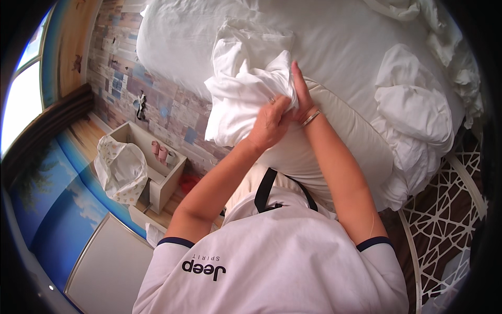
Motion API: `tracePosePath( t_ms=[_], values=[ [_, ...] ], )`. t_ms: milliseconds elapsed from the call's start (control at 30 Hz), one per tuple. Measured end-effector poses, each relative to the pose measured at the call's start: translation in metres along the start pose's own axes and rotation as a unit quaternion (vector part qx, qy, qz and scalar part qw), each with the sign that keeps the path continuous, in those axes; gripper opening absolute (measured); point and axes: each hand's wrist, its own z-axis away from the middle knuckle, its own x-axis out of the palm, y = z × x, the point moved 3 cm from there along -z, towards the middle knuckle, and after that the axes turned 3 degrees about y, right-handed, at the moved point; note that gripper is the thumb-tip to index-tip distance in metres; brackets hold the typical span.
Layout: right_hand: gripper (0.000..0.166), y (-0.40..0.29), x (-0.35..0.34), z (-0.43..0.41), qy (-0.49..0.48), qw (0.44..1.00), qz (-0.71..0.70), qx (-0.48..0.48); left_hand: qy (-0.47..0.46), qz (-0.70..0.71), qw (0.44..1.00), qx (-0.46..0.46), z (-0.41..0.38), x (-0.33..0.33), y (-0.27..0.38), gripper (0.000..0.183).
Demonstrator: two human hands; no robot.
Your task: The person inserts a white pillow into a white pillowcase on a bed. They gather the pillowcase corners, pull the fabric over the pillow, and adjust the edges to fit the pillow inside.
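Note:
A bunched white cloth (247, 94), perhaps a pillowcase, lies across the bed in front of me. My left hand (272, 117), with a ring on one finger, has its fingers curled on the cloth's right edge. Close against it, my right hand (302, 92) is held edge-on with straight fingers along the same edge; its palm side is hidden. A metal bracelet (310, 117) circles the right wrist. Beneath my forearms, a cream pillow (353, 125) rests at the near side of the bed.
The white-sheeted bed (325, 43) spreads ahead, with crumpled white bedding (415, 102) at right. To the left stands an open white drawer unit (172, 172) with rolled pink items (159, 151) and a patterned fabric bag (121, 168). A lattice panel (443, 212) is at lower right.

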Motion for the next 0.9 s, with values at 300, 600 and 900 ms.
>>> tracePosePath(
  t_ms=[300, 600, 900],
  values=[
    [0.068, 0.002, -0.014, -0.011, 0.023, 0.997, -0.023, -0.074, 0.089, -0.251, 0.964, -0.023, 0.009, -0.014, -0.009, 0.021],
    [0.083, -0.003, -0.029, -0.019, 0.049, 0.997, 0.009, -0.062, -0.045, 0.114, 0.981, -0.149, 0.016, 0.022, -0.008, 0.033],
    [0.072, -0.001, -0.025, -0.024, -0.002, 0.996, -0.003, -0.084, 0.093, -0.326, 0.938, 0.07, -0.036, -0.021, -0.015, 0.039]
  ],
)
